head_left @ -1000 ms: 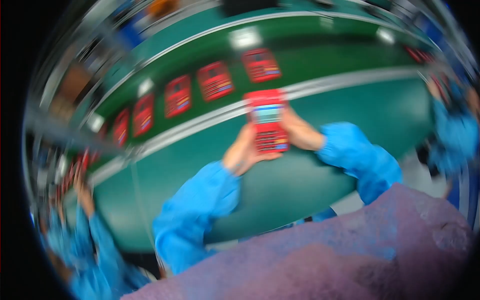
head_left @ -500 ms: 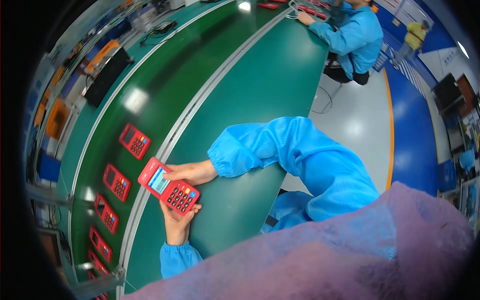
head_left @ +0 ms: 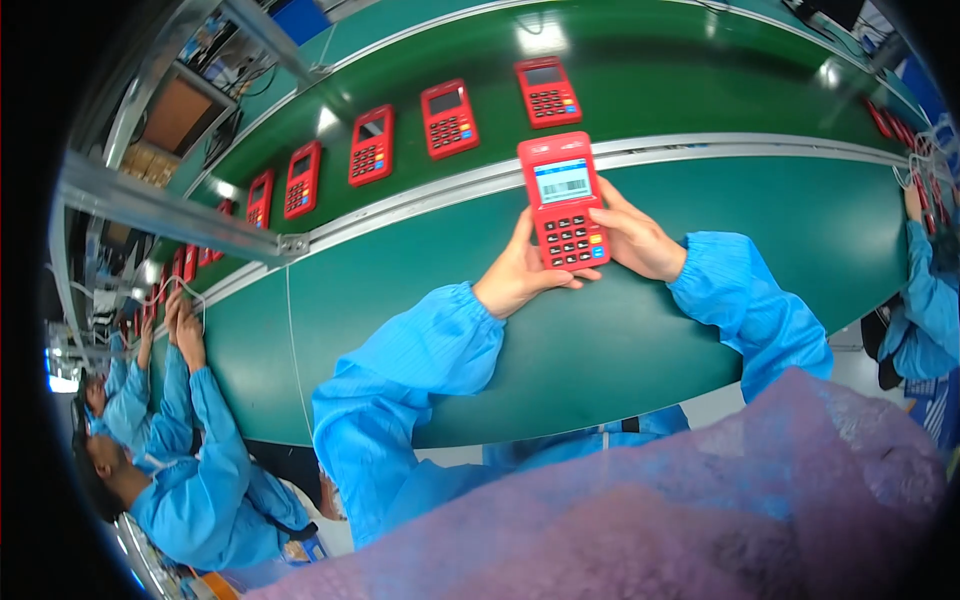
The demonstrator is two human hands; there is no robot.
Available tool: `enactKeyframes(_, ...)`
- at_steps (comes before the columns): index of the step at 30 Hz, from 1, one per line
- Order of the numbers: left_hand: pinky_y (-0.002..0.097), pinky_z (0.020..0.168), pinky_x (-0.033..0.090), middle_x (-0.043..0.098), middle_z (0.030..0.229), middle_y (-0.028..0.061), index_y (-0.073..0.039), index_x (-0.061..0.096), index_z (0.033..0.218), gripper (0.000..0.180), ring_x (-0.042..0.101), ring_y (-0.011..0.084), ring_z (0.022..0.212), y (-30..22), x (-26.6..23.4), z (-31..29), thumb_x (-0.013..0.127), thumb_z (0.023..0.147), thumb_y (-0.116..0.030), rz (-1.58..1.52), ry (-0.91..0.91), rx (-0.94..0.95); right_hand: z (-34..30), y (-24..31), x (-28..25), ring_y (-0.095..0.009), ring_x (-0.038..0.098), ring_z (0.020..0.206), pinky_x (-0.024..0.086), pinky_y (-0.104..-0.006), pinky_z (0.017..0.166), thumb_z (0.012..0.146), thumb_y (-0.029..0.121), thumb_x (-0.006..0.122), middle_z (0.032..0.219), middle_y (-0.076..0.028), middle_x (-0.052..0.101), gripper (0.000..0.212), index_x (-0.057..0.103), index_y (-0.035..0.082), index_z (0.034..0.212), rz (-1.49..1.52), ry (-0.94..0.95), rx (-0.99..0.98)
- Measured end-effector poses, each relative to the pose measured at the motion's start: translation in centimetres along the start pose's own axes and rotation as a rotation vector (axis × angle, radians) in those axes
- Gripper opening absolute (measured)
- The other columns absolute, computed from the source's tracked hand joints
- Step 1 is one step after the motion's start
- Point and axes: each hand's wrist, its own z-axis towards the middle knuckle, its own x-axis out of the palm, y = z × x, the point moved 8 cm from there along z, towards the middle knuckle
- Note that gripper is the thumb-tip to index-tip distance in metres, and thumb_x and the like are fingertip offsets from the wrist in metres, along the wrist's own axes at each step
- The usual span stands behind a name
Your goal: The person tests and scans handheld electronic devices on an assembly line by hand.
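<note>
A red handheld card payment terminal point(head_left: 532, 205) is held upright over the green tabletop, its face toward me. On its lit screen is a barcode-like block of stripes under a blue band; below sits a keypad of dark keys with a yellow and a blue one. My left hand point(head_left: 515, 268) is closed round the terminal's lower left corner, fingers passing beneath its bottom edge. My right hand point(head_left: 642, 240) grips the right side, its thumb resting at the keypad's upper right. The fingers behind the terminal are hidden.
Several red terminals, such as the nearest one point(head_left: 548, 92), lie in a row on the green belt point(head_left: 680, 85) beyond a metal rail point(head_left: 420, 200). A metal frame post point(head_left: 180, 210) juts in at left. Co-workers in blue point(head_left: 200, 490) sit at left, another point(head_left: 925, 310) at far right.
My view has swung left, bringing the co-workers there into sight. My right thumb has moved from the screen down to the keypad. The screen now shows a striped block.
</note>
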Motion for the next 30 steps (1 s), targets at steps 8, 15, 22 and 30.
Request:
enactKeyframes(8,0.0392,0.075,0.056,0.046,0.123,0.0217,-0.020,0.001,0.140,0.092,0.063,0.0346,0.094,1.5,1.4,0.7,0.064,0.078,0.005,-0.055,0.122,0.056,-1.5,-0.2,-1.8,-0.022,0.038,0.126,0.036,-0.0415,0.102,0.095,0.030,0.044,0.139,-0.008,0.035,0.059,0.017,0.012,0.144,-0.082,-0.072,-0.015)
enactKeyframes(15,0.0364,0.068,0.058,0.048,0.121,0.0197,-0.019,0.002,0.139,0.094,0.065,0.0316,0.087,1.3,0.9,0.0,0.062,0.074,0.013,-0.150,0.027,0.086,-0.9,0.1,0.1,-0.021,0.043,0.121,0.040,-0.0373,0.098,0.093,0.029,0.048,0.135,-0.010,0.040,0.060,0.021,0.008,0.142,-0.166,-0.135,-0.004)
enactKeyframes(22,0.0408,0.079,0.054,0.043,0.128,0.0190,-0.021,0.003,0.141,0.092,0.061,0.0373,0.097,-1.2,-2.8,-3.7,0.062,0.077,0.008,-0.096,-0.121,0.118,2.7,-1.9,3.1,-0.023,0.044,0.120,0.036,-0.0366,0.101,0.085,0.010,0.055,0.134,-0.013,0.039,0.073,0.012,0.008,0.144,-0.089,0.002,0.047)
enactKeyframes(30,0.0419,0.082,0.053,0.043,0.128,0.0200,-0.023,0.000,0.142,0.094,0.060,0.0364,0.100,-0.3,-2.0,-3.0,0.062,0.078,0.007,-0.113,-0.098,0.063,1.0,-1.6,3.0,-0.022,0.043,0.121,0.040,-0.0358,0.098,0.078,-0.003,0.058,0.133,-0.016,0.039,0.089,0.001,0.011,0.144,-0.259,0.103,0.089)
